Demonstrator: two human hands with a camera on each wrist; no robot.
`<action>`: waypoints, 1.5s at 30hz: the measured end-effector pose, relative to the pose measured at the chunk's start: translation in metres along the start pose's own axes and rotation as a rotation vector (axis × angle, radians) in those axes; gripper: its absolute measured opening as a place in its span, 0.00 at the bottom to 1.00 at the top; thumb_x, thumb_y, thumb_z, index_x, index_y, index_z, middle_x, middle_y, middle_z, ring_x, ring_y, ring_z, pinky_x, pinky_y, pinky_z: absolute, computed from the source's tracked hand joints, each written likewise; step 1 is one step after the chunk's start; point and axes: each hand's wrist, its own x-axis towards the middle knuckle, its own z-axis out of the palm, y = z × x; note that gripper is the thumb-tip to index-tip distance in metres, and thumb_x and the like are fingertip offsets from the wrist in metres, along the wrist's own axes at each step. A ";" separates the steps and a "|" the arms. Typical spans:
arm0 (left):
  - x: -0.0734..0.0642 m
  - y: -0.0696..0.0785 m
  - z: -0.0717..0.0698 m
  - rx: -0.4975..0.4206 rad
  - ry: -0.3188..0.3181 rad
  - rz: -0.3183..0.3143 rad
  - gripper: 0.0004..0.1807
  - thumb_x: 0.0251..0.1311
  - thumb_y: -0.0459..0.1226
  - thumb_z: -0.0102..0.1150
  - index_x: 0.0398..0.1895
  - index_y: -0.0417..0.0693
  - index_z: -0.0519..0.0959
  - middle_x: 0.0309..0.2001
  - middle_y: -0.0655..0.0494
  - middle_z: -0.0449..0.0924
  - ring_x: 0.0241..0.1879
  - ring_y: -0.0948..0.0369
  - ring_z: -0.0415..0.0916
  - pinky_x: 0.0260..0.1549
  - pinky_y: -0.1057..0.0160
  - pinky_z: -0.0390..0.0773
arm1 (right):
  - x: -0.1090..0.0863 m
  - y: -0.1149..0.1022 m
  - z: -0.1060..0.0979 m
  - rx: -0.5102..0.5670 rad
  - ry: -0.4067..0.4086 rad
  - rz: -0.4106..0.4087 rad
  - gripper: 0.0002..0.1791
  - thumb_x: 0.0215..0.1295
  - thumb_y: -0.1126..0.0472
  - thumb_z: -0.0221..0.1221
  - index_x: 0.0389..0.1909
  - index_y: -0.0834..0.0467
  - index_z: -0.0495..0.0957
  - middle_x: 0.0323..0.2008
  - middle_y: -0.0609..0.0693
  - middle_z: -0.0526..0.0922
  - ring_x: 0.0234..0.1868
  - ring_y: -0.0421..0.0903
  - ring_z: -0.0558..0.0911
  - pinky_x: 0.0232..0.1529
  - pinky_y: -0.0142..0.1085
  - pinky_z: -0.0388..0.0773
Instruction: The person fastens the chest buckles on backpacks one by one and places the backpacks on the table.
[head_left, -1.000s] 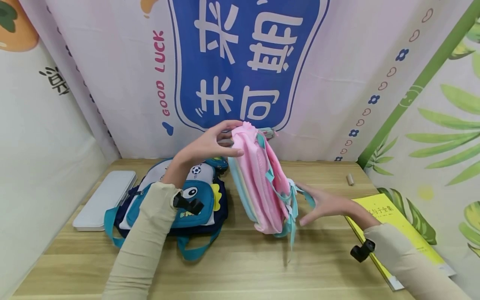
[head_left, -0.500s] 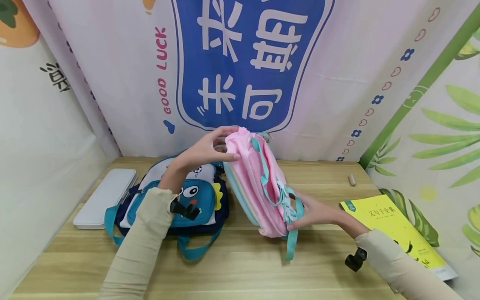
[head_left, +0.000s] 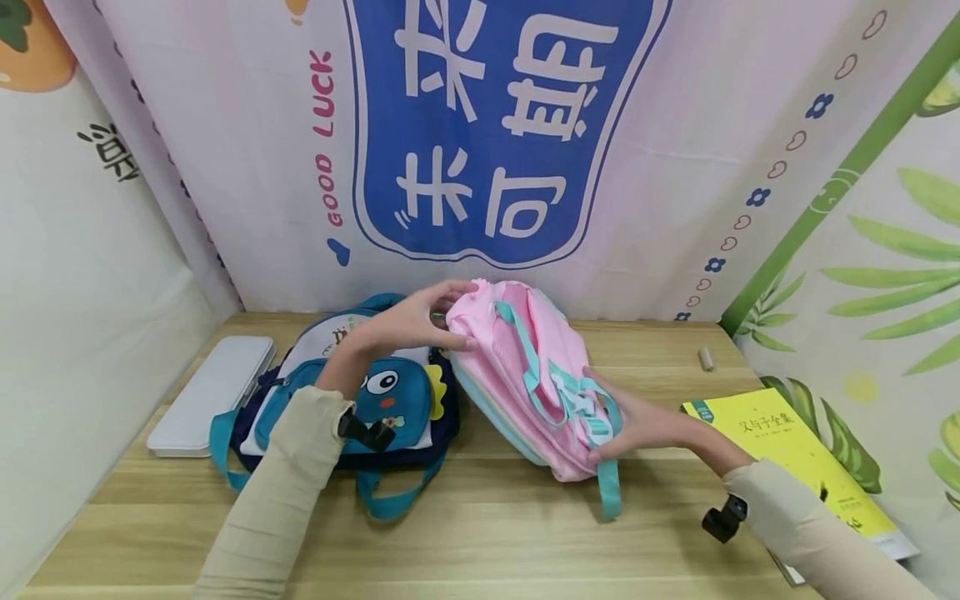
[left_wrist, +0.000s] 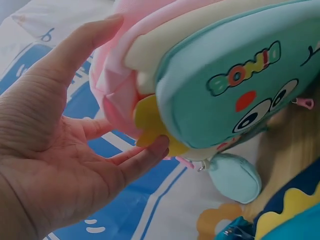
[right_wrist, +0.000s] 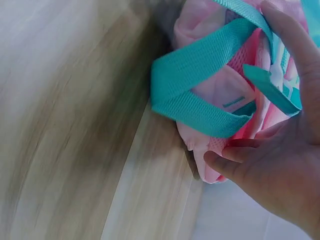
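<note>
A pink child's backpack (head_left: 517, 375) with turquoise straps leans over on the table between my two hands. My left hand (head_left: 405, 321) holds its upper left end, thumb on the near side and fingers round the far side. The left wrist view shows the bag's mint dinosaur-face pocket (left_wrist: 195, 100), with fingertips against its yellow spikes (left_wrist: 147, 112) and a small mint pouch (left_wrist: 235, 177) dangling below. At the lower right end my right hand (head_left: 645, 421) grips the bag around the straps. A turquoise strap (right_wrist: 200, 60) loops beside the right thumb in the right wrist view.
To the left lies a blue-and-white dinosaur backpack (head_left: 405, 392), partly behind my left forearm. Beyond it is a white flat case (head_left: 213, 396). A yellow book (head_left: 787, 450) lies under my right forearm, and a small beige cylinder (head_left: 706, 359) near the back right. A printed curtain (head_left: 637, 200) closes off the back.
The pink backpack has tipped down and to the right, its upper end lower than before. My right hand has closed in on its strap side; my left hand has come down with it.
</note>
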 end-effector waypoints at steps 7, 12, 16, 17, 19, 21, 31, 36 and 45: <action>-0.005 -0.012 0.011 0.014 -0.064 -0.056 0.48 0.57 0.41 0.73 0.79 0.54 0.57 0.72 0.44 0.60 0.67 0.44 0.66 0.61 0.47 0.79 | -0.007 0.007 -0.007 -0.039 -0.008 0.006 0.72 0.49 0.51 0.78 0.82 0.58 0.34 0.80 0.68 0.43 0.77 0.66 0.55 0.72 0.65 0.59; -0.006 -0.024 0.023 0.018 -0.107 -0.087 0.51 0.57 0.44 0.74 0.80 0.52 0.54 0.70 0.44 0.64 0.65 0.45 0.68 0.61 0.49 0.79 | -0.012 0.010 -0.014 -0.074 -0.018 0.028 0.72 0.47 0.51 0.78 0.83 0.58 0.37 0.80 0.69 0.42 0.77 0.67 0.54 0.72 0.66 0.58; -0.007 -0.034 0.034 0.024 -0.119 -0.139 0.53 0.55 0.46 0.75 0.80 0.52 0.52 0.69 0.44 0.66 0.65 0.47 0.68 0.62 0.49 0.78 | -0.016 0.011 -0.020 -0.133 -0.032 0.005 0.72 0.47 0.50 0.78 0.82 0.62 0.38 0.80 0.70 0.41 0.77 0.70 0.52 0.71 0.68 0.56; -0.008 -0.036 0.036 0.029 -0.117 -0.158 0.54 0.55 0.47 0.75 0.80 0.53 0.52 0.69 0.44 0.65 0.66 0.47 0.67 0.62 0.48 0.78 | -0.017 0.012 -0.021 -0.143 -0.036 -0.003 0.71 0.47 0.51 0.78 0.82 0.63 0.38 0.80 0.71 0.41 0.77 0.70 0.51 0.71 0.69 0.56; -0.008 -0.040 0.042 0.037 -0.114 -0.189 0.55 0.53 0.48 0.76 0.80 0.54 0.53 0.70 0.45 0.64 0.66 0.48 0.66 0.63 0.47 0.77 | -0.018 0.013 -0.024 -0.154 -0.049 -0.010 0.71 0.48 0.51 0.78 0.81 0.64 0.38 0.79 0.71 0.41 0.77 0.71 0.50 0.71 0.70 0.54; -0.007 -0.045 0.048 0.040 -0.115 -0.208 0.56 0.52 0.49 0.77 0.80 0.54 0.52 0.70 0.46 0.64 0.66 0.48 0.66 0.63 0.47 0.76 | -0.020 0.015 -0.027 -0.154 -0.063 -0.007 0.71 0.47 0.52 0.78 0.81 0.64 0.38 0.79 0.71 0.40 0.77 0.72 0.49 0.71 0.72 0.53; -0.001 -0.057 0.070 0.026 -0.128 -0.215 0.57 0.56 0.49 0.74 0.82 0.53 0.46 0.70 0.42 0.64 0.66 0.47 0.65 0.64 0.44 0.75 | -0.023 0.029 -0.040 -0.150 -0.087 0.063 0.73 0.45 0.49 0.79 0.83 0.57 0.37 0.81 0.68 0.34 0.79 0.72 0.42 0.71 0.73 0.50; 0.002 -0.057 0.079 0.048 -0.128 -0.193 0.59 0.55 0.47 0.75 0.82 0.50 0.46 0.75 0.44 0.59 0.71 0.47 0.61 0.69 0.41 0.68 | -0.024 0.031 -0.043 -0.150 -0.089 0.061 0.72 0.46 0.50 0.79 0.82 0.57 0.37 0.80 0.68 0.32 0.78 0.72 0.41 0.70 0.74 0.50; 0.008 -0.055 0.092 0.154 -0.135 -0.181 0.59 0.51 0.47 0.78 0.80 0.45 0.49 0.77 0.42 0.57 0.75 0.48 0.57 0.75 0.43 0.60 | -0.025 0.028 -0.056 -0.162 -0.140 0.093 0.71 0.47 0.54 0.78 0.82 0.59 0.37 0.80 0.70 0.34 0.78 0.74 0.41 0.71 0.74 0.47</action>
